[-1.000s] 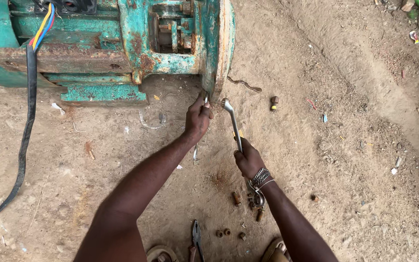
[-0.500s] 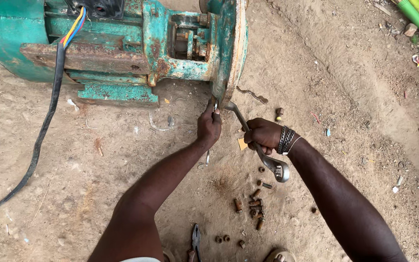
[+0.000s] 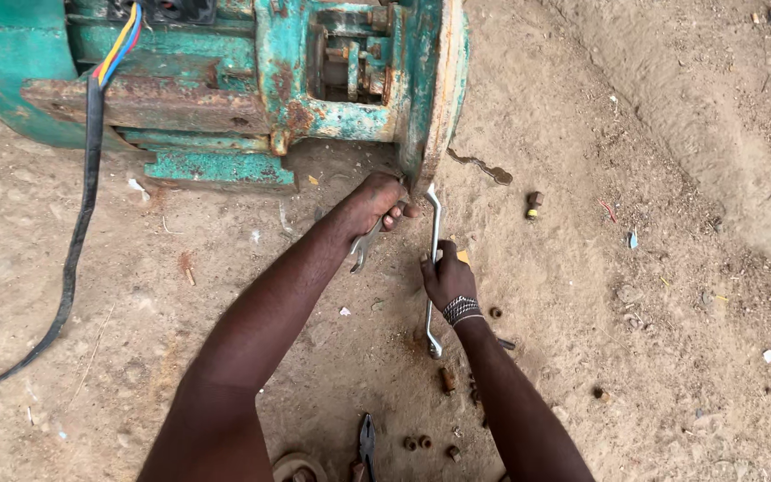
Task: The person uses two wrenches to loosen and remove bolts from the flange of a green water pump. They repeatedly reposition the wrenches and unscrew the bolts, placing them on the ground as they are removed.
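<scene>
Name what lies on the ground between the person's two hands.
In the head view, only bare sandy ground separates the left hand from the right hand. Each grips a spanner: a short one left, a long one right.

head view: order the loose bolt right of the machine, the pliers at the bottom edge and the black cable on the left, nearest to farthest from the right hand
From the right hand:
1. Loose bolt, on the dirt up and to its right, beside the machine's flange.
2. Pliers, below it at the bottom edge, between the arms.
3. Black cable, far left, running down from the green machine.
</scene>
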